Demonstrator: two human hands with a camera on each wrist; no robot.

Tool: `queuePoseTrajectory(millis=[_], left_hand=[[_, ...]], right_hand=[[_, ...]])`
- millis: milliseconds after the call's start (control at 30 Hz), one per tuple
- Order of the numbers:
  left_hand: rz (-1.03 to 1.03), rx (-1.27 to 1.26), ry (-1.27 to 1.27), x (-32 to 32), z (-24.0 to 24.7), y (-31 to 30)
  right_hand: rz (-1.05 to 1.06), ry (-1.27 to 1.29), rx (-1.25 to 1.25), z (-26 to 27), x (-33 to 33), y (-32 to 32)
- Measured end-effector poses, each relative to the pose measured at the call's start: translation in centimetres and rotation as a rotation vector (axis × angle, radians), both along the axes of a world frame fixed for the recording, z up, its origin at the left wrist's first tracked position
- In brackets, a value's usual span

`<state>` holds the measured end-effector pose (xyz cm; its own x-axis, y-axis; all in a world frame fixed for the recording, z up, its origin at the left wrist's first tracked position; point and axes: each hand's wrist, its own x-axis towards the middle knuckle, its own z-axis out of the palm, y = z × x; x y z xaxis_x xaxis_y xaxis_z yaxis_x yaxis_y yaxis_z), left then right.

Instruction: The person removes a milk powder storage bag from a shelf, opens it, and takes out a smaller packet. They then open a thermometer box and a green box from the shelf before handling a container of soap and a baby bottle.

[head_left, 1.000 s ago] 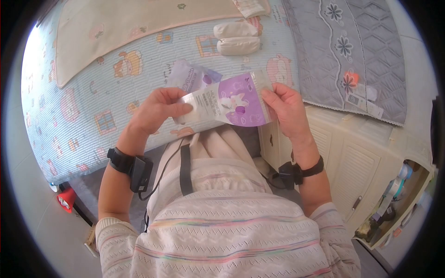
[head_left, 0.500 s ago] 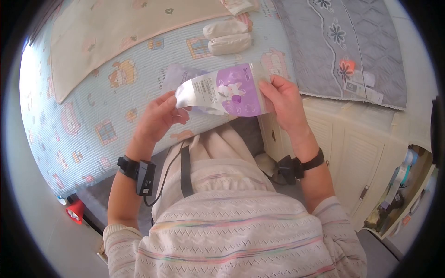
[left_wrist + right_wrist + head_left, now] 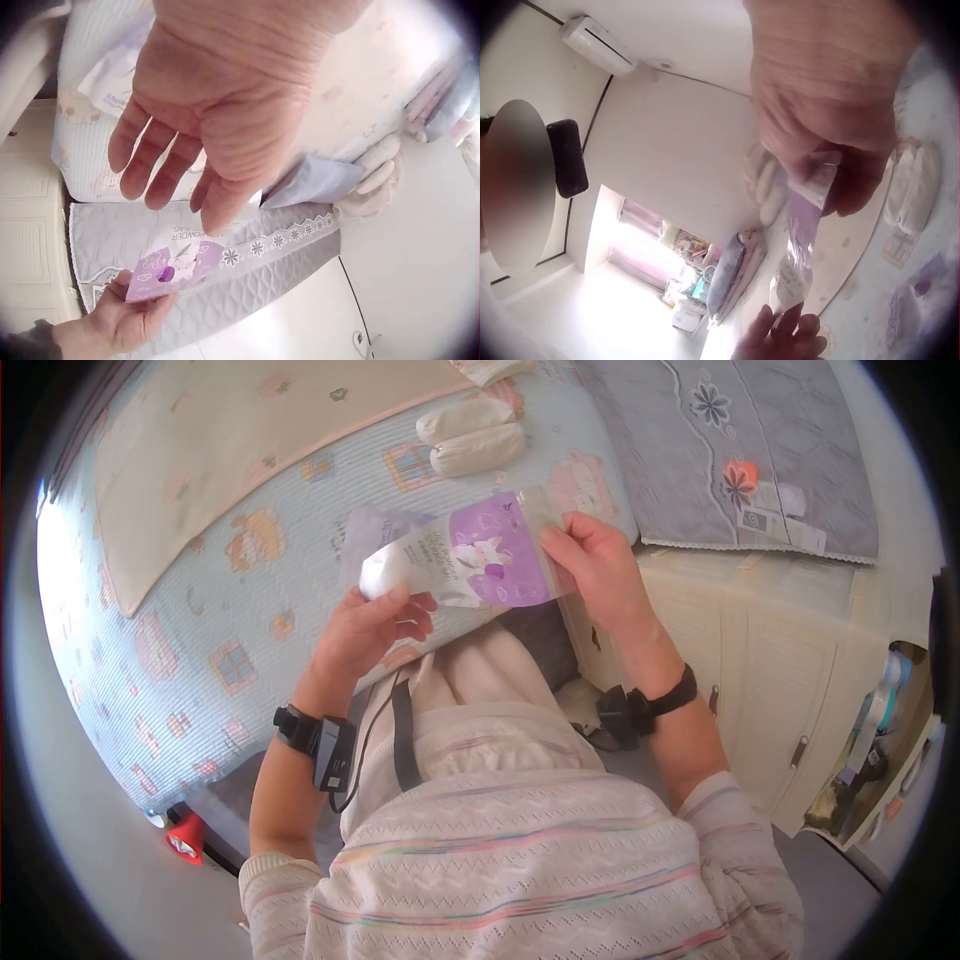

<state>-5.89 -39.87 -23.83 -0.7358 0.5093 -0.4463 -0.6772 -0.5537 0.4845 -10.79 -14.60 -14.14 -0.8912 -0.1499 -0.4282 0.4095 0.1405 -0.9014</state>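
A purple-and-white milk powder storage bag (image 3: 490, 560) with a cartoon animal print is stretched between both hands, above the bed's near edge. My right hand (image 3: 598, 565) pinches its clear top end between thumb and fingers. At the white bottom end, my left hand (image 3: 370, 635) holds it with the thumb over the near face and fingers underneath; the other fingers are spread loosely in the left wrist view. Edge-on in the right wrist view, the bag looks thin and flat. A second pale purple bag (image 3: 365, 540) lies on the bed, partly hidden behind the held one.
The bed (image 3: 230, 625) has a light blue patterned cover and a beige mat (image 3: 220, 450). Two white rolled cloth bundles (image 3: 475, 445) lie beyond the bags. To the right stands a cream cabinet (image 3: 760, 650) under a grey quilted cover (image 3: 670, 470), with an open drawer (image 3: 880, 745) of small items.
The left hand's fingers have shifted under the bag's bottom end, thumb resting on top. Bag and right hand have moved slightly left in the head view, which itself has shifted.
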Motion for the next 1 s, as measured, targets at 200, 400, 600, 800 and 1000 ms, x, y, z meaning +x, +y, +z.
queuePoseTrajectory(millis=[200, 400, 600, 800, 1000], left_hand=[[0.02, 0.007, -0.02, -0.4, -0.2, -0.1], [0.039, 0.003, -0.033, -0.8, -0.2, 0.0], [0.048, 0.018, -0.037, -0.8, -0.5, -0.2], [0.052, 0.03, -0.036, -0.8, -0.2, -0.4], [0.049, 0.044, -0.035, -0.5, -0.4, -0.4]], right_hand=[[-0.079, -0.011, -0.163, -1.2, -0.1, 0.1], [-0.088, -0.042, -0.164, -1.5, -0.5, 0.5], [-0.12, -0.07, -0.206, -1.6, -0.8, 0.2], [-0.137, -0.103, -0.237, -1.5, -0.9, 0.0], [-0.13, -0.113, -0.234, -1.8, -0.8, 0.2]])
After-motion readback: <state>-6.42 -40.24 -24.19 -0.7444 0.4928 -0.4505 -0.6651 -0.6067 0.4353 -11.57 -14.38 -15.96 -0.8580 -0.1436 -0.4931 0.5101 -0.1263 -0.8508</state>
